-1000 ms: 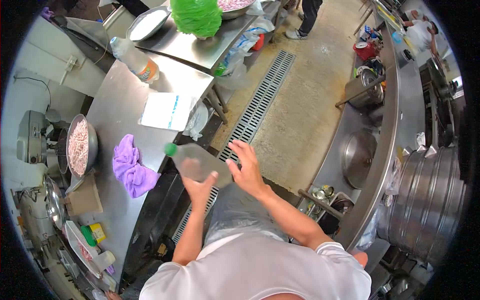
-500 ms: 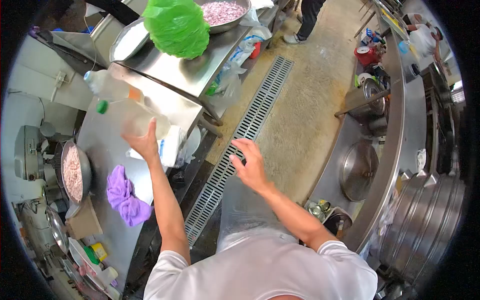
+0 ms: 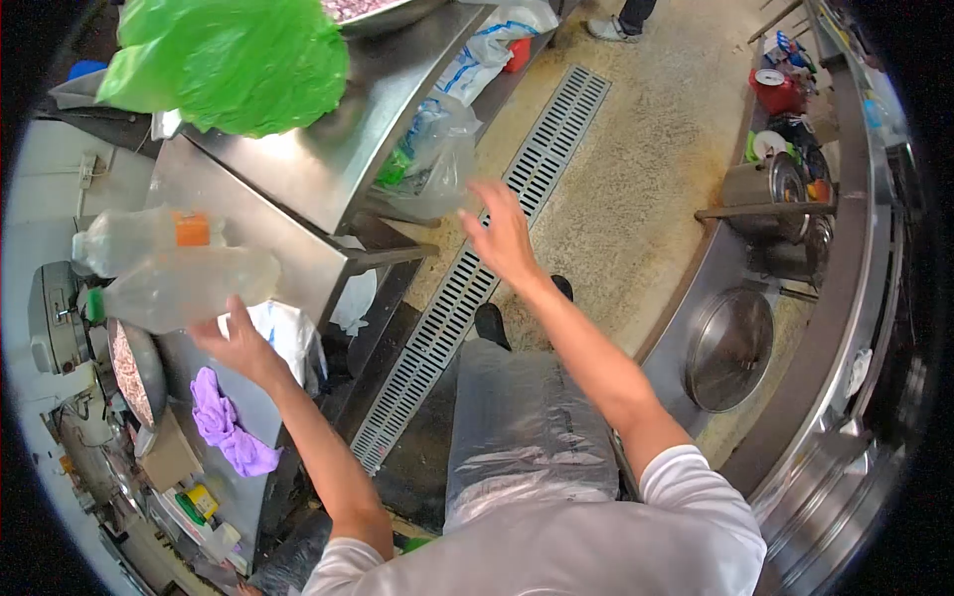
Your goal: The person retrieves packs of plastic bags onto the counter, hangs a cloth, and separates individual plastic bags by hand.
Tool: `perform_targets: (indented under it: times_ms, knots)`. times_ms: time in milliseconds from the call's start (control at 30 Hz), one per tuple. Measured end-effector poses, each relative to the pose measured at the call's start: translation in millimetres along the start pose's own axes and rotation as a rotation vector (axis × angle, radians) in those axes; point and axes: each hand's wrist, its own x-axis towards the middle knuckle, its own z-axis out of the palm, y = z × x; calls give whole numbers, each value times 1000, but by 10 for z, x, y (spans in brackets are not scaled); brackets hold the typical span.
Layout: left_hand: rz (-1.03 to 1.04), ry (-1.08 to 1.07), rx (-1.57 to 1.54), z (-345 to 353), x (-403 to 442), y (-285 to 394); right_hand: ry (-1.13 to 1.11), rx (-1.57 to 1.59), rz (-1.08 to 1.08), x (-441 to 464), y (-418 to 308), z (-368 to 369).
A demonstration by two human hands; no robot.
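Note:
My left hand (image 3: 241, 346) is at the near side of a clear plastic bottle with a green cap (image 3: 189, 288), fingers apart and thumb raised. Whether it still touches the bottle I cannot tell. Beside that stands a second clear bottle with an orange label (image 3: 139, 241). A white plastic bag (image 3: 288, 338) lies on the steel table just past my left fingers. Over the floor, my right hand (image 3: 505, 236) hangs with loosely spread fingers and holds nothing. A large green plastic bag (image 3: 229, 70) bulges at the upper left.
A purple cloth (image 3: 229, 427) and a bowl of pale chopped food (image 3: 134, 372) sit on the left table. Below runs a floor drain grate (image 3: 477, 268). On the right is a shelf with a round metal lid (image 3: 730, 348) and a pot (image 3: 765, 189). Another person's shoe (image 3: 608, 30) shows at the top.
My view has shifted, so the table, bottles and green bag sit further left. My left hand has drawn slightly back from the green-capped bottle. My right hand has risen a little.

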Motion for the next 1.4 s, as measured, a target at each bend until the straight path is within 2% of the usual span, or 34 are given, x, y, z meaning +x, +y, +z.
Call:
perform_targets:
  times_ms: [67,133,200,233,267,300,367,400,467,500,567,667,767,800,867,900,1000,1033,1133,1167,1267,1400]
  knots:
    - [87,155,312,16,-572,148,8,-11,-5,317,460,147]
    - [-76,-121,143,211,-1267,103,3,-2,-37,667,849,232]
    - [-185,-632,181,928,-1523,194,60,-25,-139,973,1162,357]
    - [80,-735,69,1347,-1486,-86,128,-51,-226,1122,1269,449]
    - [-162,-684,54,1780,-1508,-328,195,-77,-310,1239,1357,543]
    - [-46,-585,107,2259,-1474,-611,179,-122,-338,1349,1430,626]
    - [389,-618,299,2965,-1208,-1013,144,-219,-387,1512,1532,751]
    - [622,-635,387,3152,-1153,-1175,-108,-151,-254,1584,1562,793]
    - [387,-908,602,3222,-1100,-1429,-602,-14,16,1736,1613,868]
    - [260,-1039,707,3206,-1074,-1543,-420,-15,-40,1777,1666,968]
    - [327,-972,711,3110,-1083,-1749,-51,-12,-155,1893,1715,1204]
    - [315,-940,719,3010,-1099,-1773,24,-302,-115,2161,1693,1630]
    - [205,-912,663,3013,-1129,-1650,-164,-333,27,2480,1695,1706]
    - [157,-896,631,2988,-1156,-1634,-207,-308,-34,2473,1697,1675]
    - [218,-848,657,2953,-1272,-1887,-280,-274,-160,2502,1724,1514]
    - [257,-810,665,2995,-1264,-1955,-309,-272,-42,2480,1746,1611]
    - [239,-731,570,3007,-1292,-1735,-266,-299,73,2303,1707,1840]
    - [164,-836,646,2999,-1241,-1702,-386,-266,127,2304,1663,1826]
    - [114,-804,752,2979,-1277,-1811,-211,-55,106,2451,1816,1739]
    - [142,-812,732,2979,-1267,-1821,-282,444,233,2516,2083,1746]
    - [184,-841,695,2969,-1308,-1819,-253,636,318,2469,2104,1360]
    - [175,-842,746,2998,-1273,-1875,-247,662,337,2396,2047,1138]
